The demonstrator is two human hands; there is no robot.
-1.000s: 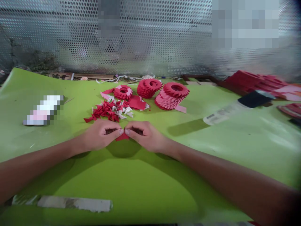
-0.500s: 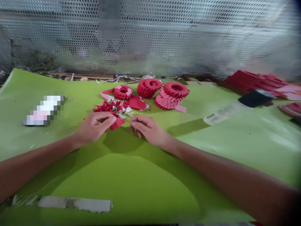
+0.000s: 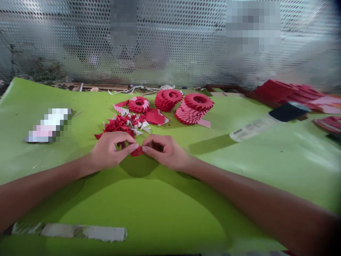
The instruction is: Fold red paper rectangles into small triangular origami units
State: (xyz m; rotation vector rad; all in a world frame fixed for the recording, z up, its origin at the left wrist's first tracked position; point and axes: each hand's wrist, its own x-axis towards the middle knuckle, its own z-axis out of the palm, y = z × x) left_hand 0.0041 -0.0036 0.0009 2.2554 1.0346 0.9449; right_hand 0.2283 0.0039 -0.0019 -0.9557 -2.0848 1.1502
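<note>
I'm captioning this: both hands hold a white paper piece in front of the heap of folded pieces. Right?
Wrong colour: in the head view, the left hand and right hand hold a red paper piece in front of the heap of folded pieces.

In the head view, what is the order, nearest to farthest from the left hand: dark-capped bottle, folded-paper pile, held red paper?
1. Held red paper: pinched by left hand.
2. Folded-paper pile: just beyond.
3. Dark-capped bottle: off right.
</note>
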